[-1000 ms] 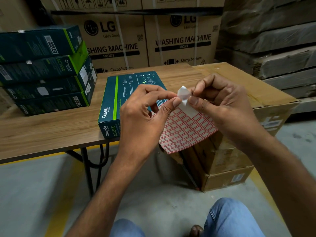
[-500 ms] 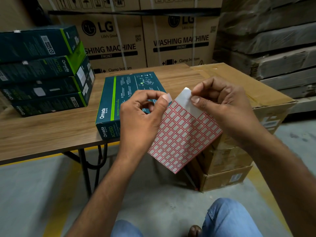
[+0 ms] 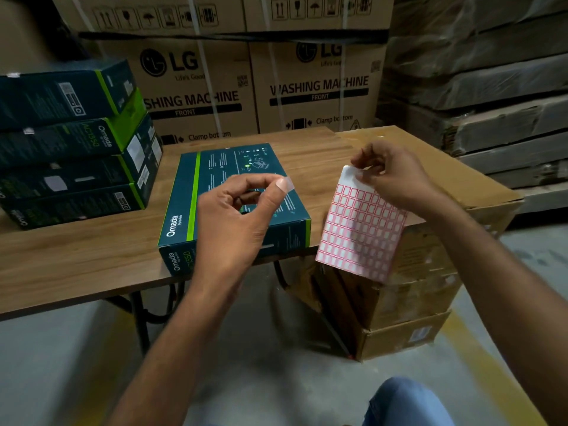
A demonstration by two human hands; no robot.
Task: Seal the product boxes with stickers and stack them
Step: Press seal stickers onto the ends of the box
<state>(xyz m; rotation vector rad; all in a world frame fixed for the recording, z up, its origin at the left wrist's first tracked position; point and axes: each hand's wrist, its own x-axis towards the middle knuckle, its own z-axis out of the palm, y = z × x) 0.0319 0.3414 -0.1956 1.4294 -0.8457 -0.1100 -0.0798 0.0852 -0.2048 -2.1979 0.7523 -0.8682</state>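
A dark teal product box point(image 3: 215, 192) with a green stripe lies flat on the wooden table point(image 3: 76, 256), near its front edge. My left hand point(image 3: 236, 222) hovers over the box's near right part and pinches a small pale sticker point(image 3: 287, 184) at the fingertip. My right hand point(image 3: 390, 176) pinches the top of a sticker sheet point(image 3: 359, 232) with a red grid, which hangs down to the right of the box. A stack of several matching teal boxes point(image 3: 70, 146) stands at the table's left.
Brown cartons point(image 3: 430, 272) stand stacked on the floor right of the table. Large washing machine cartons point(image 3: 246, 87) line the back. Wrapped flat packs point(image 3: 491, 87) pile up at the right. My knee in jeans point(image 3: 405, 401) shows at the bottom.
My left hand has peeled a sticker off the sheet and moved left over the box. My right hand has carried the sheet away to the right.
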